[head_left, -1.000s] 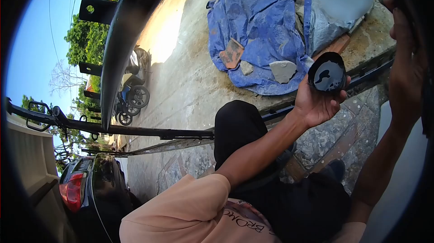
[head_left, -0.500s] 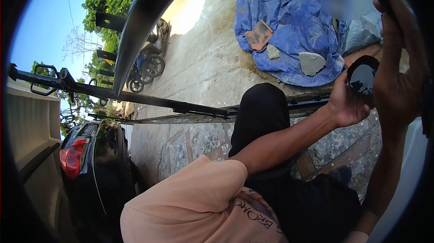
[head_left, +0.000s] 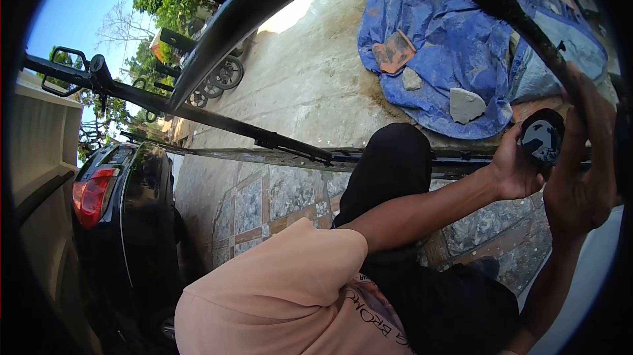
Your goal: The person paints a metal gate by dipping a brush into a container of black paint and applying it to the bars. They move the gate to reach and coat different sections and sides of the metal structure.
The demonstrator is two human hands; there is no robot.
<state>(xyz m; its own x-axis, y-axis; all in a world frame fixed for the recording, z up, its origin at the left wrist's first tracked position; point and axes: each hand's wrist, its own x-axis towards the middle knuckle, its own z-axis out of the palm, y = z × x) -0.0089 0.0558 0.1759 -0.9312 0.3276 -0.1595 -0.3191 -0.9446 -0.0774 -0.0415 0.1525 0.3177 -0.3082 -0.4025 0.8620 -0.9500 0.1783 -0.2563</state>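
Note:
My left hand (head_left: 517,173) is closed around a small black cup (head_left: 558,132), its open top facing me. Dark liquid with a pale reflection shows inside, like black paint. Close beside it on the right, my right hand (head_left: 583,170) grips a long, dark paintbrush (head_left: 521,22). Its black bristly end points up and left, in front of the blue tarp in the view. A black metal bar (head_left: 231,8) of a gate or frame arches across the upper left.
A blue tarp (head_left: 435,45) lies on the ground with a broken tile piece (head_left: 394,52) and a stone slab (head_left: 467,105). A black rail (head_left: 217,121) crosses the middle. A black car (head_left: 148,223) stands at left, motorcycles (head_left: 224,74) beyond. My bent knee (head_left: 395,157) is at the centre.
The view has shifted slightly. The paintbrush now shows at full length, its bristly end swung left across the tarp. Both hands sit a little lower and further right; the cup stays held.

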